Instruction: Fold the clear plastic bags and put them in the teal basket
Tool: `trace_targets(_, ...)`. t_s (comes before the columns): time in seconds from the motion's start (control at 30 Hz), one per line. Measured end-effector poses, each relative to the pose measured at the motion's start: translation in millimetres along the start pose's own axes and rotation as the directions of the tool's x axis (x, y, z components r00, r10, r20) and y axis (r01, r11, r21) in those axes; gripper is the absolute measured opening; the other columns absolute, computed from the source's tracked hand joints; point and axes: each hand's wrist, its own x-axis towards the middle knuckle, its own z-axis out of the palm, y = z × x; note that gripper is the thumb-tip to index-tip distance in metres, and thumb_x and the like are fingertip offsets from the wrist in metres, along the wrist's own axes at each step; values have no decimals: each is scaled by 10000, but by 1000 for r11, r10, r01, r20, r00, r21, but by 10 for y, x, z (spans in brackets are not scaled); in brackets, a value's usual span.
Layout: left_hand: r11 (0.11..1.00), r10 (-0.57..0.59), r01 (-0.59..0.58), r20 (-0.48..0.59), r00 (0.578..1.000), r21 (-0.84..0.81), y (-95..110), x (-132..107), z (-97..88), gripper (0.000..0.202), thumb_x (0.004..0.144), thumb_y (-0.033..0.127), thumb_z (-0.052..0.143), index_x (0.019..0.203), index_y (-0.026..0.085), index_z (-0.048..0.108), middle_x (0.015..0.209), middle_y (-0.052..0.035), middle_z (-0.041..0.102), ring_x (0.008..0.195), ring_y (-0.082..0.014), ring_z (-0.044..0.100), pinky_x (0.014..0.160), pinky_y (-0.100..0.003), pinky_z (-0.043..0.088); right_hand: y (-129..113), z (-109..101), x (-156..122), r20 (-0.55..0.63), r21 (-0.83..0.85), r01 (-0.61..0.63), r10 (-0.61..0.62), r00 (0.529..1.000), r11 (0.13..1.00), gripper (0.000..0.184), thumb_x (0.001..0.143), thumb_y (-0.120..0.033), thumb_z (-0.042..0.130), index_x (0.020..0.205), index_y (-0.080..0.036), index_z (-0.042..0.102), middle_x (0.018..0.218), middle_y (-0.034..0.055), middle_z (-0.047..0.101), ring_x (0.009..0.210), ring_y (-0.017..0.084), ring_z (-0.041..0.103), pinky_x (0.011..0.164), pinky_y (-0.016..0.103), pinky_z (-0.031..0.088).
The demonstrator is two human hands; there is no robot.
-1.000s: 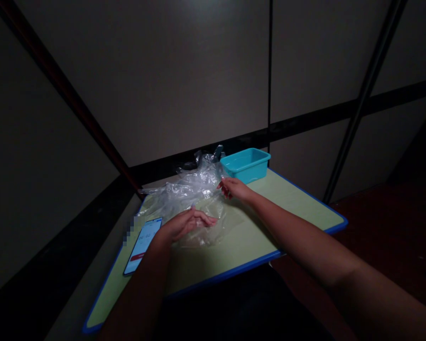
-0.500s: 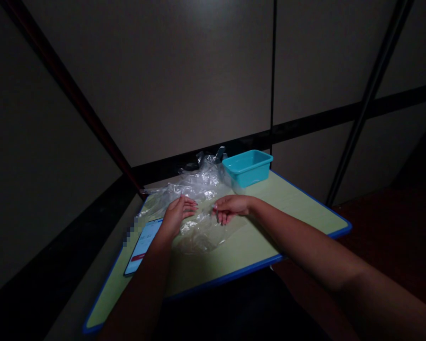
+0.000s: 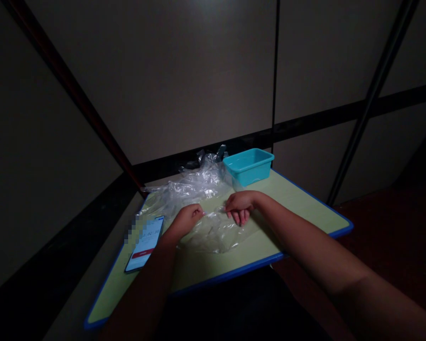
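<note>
A clear plastic bag (image 3: 213, 233) lies flat on the pale green table (image 3: 298, 208) in front of me. My left hand (image 3: 186, 220) is curled, pinching the bag's far edge on its left side. My right hand (image 3: 239, 203) is curled too, gripping the same edge a little to the right, fingers pointing down toward me. The two hands are about a hand's width apart. Behind them a loose heap of more clear plastic bags (image 3: 188, 189) spreads toward the wall.
A turquoise plastic tub (image 3: 248, 166) stands at the table's far edge, right of the heap. A lit phone (image 3: 145, 242) lies near the table's left edge by my left forearm. The table has a blue rim and stands against dark wall panels.
Both hands came together onto the near bag and closed on its far edge; the right hand drew back from beside the tub, and the bag now lies flatter.
</note>
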Motion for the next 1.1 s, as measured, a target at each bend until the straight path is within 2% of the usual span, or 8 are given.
trace_targets(0.13,995,15,-22,-73,997,-95,59,-12,-7,179,773,336,511,704,172,535,639,16,529,633,-132,500,584,-231,366,4,-12,-5,-12,12,88,-88,996,996,233,940,-332,388,973,-142,519,467,-19,594,345,102,541,383,167,412)
trace_targets(0.27,960,-39,48,37,999,-275,46,-14,15,202,811,381,472,794,183,505,592,35,536,515,-103,469,515,-213,355,2,29,12,77,47,164,-167,983,985,197,927,-308,421,934,-145,532,531,-22,626,361,99,557,395,179,435)
trace_targets(0.47,960,-65,94,114,991,-262,12,-9,36,241,789,395,480,730,170,541,606,7,571,540,-116,509,520,-226,391,-5,69,38,43,38,100,-101,994,994,302,950,-323,340,845,-114,530,508,-7,608,368,115,573,417,209,470)
trace_targets(0.67,964,-77,102,109,991,-246,22,-14,20,277,788,415,466,706,168,560,634,0,565,577,-127,520,544,-242,414,-27,79,11,-1,28,90,-90,996,996,299,964,-322,289,1198,-189,421,501,-10,615,363,128,568,399,210,465)
trace_targets(0.8,965,-71,93,95,993,-244,24,-19,22,297,799,431,448,730,166,564,640,-1,557,585,-128,523,529,-237,408,-28,69,-3,13,32,106,-106,994,994,444,940,-418,346,1352,-259,298,490,-14,613,372,137,575,400,211,471)
trace_targets(0.93,962,-69,78,44,997,-263,64,-25,28,282,806,439,460,762,173,546,631,11,541,567,-115,515,518,-226,406,-28,58,0,32,30,100,-101,994,994,560,939,-386,368,1436,-272,137,479,-21,608,371,142,578,403,214,475)
trace_targets(1.03,918,-68,51,-29,997,-393,110,-23,13,278,785,443,526,883,183,513,665,24,550,536,-100,512,519,-223,414,-39,60,-6,27,14,93,-94,995,996,545,952,-334,340,1445,-270,115,457,-25,593,332,129,548,382,197,457)
trace_targets(1.1,825,-78,29,-63,995,-565,139,-24,-15,340,782,464,542,976,193,477,736,9,579,568,-110,553,565,-246,448,-51,65,-18,27,4,89,-89,996,996,534,957,-310,324,1447,-269,116,447,-27,587,306,123,526,364,190,444)
